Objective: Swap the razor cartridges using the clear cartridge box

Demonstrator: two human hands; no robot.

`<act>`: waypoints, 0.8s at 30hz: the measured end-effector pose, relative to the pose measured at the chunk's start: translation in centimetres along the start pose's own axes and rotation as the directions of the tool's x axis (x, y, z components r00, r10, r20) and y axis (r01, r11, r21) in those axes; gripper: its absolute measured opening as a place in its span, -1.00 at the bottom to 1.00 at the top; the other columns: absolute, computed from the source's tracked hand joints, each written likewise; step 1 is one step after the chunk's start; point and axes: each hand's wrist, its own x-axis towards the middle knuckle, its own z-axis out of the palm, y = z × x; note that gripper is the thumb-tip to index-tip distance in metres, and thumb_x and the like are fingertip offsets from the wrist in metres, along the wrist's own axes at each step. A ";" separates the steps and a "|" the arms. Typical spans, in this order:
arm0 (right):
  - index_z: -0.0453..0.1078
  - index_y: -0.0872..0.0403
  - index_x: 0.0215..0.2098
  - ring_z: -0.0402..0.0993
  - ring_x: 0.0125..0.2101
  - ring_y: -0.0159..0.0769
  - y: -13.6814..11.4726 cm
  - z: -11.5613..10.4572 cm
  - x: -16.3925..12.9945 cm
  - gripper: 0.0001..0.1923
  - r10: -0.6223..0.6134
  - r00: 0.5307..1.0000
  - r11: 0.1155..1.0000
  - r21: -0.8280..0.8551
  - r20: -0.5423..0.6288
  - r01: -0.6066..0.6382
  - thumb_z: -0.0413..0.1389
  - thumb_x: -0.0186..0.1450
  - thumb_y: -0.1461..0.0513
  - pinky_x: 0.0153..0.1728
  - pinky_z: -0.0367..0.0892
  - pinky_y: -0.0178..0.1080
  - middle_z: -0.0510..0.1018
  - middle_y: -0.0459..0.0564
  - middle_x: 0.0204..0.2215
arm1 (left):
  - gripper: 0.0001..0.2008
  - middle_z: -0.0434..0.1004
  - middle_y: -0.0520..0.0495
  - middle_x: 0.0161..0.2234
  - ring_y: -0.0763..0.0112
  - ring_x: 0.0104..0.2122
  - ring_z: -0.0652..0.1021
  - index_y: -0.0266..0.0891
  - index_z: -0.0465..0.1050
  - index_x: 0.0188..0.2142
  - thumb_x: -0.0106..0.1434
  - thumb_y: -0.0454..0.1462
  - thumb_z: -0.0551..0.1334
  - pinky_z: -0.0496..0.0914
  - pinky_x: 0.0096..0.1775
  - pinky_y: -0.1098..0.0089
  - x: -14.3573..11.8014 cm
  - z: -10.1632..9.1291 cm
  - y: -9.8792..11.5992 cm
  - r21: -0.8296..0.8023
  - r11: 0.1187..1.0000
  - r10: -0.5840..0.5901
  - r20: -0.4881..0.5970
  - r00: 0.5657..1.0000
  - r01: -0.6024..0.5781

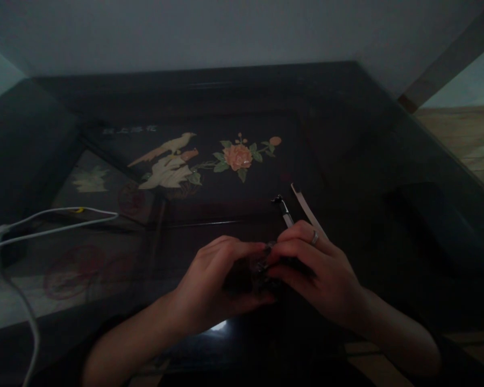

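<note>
The scene is dim. My left hand and my right hand meet over a dark lacquered table, fingers closed together around a small dark object that I cannot make out. A ring sits on one finger of my right hand. Two thin sticks rise from between my right fingers: a pale one with a dark tip and a metal-tipped one. Whether they belong to the held object is unclear.
The tabletop carries an inlaid picture of a bird and an orange flower. A white cable loops across the left side. A dark flat object lies at the right. Wooden floor shows beyond the right edge.
</note>
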 end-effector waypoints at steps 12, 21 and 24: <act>0.35 0.10 -0.31 0.40 -0.36 -0.30 0.1 -0.2 0.2 -0.91 0.023 0.997 0.998 -0.059 0.074 -0.019 0.09 0.37 0.26 -0.33 0.39 -0.28 0.44 -0.02 -0.38 | -0.47 0.63 -0.06 -0.21 0.27 -0.24 0.65 -0.15 0.32 -0.01 0.09 -0.10 0.42 0.56 -0.25 0.34 0.0 -0.1 -0.2 -0.064 0.992 -0.103 0.050 0.993 0.106; 0.41 0.08 -0.29 0.43 -0.36 -0.34 0.0 -0.1 -0.2 -0.95 -0.004 1.000 0.999 -0.043 -0.008 0.004 0.12 0.36 0.28 -0.34 0.40 -0.29 0.45 -0.05 -0.39 | -0.46 0.61 -0.07 -0.16 0.29 -0.21 0.64 -0.14 0.31 0.01 0.08 -0.13 0.44 0.56 -0.21 0.36 0.1 -0.3 -0.3 -0.093 0.991 -0.087 0.049 0.995 0.091; 0.44 0.06 -0.30 0.43 -0.39 -0.34 0.0 -0.1 -0.1 -0.93 -0.021 0.999 0.999 -0.047 -0.036 0.019 0.12 0.36 0.28 -0.37 0.41 -0.28 0.46 -0.05 -0.41 | -0.44 0.62 -0.07 -0.16 0.27 -0.22 0.65 -0.13 0.33 0.02 0.06 -0.14 0.45 0.57 -0.23 0.36 0.1 -0.3 -0.4 -0.119 0.985 -0.120 0.061 0.991 0.127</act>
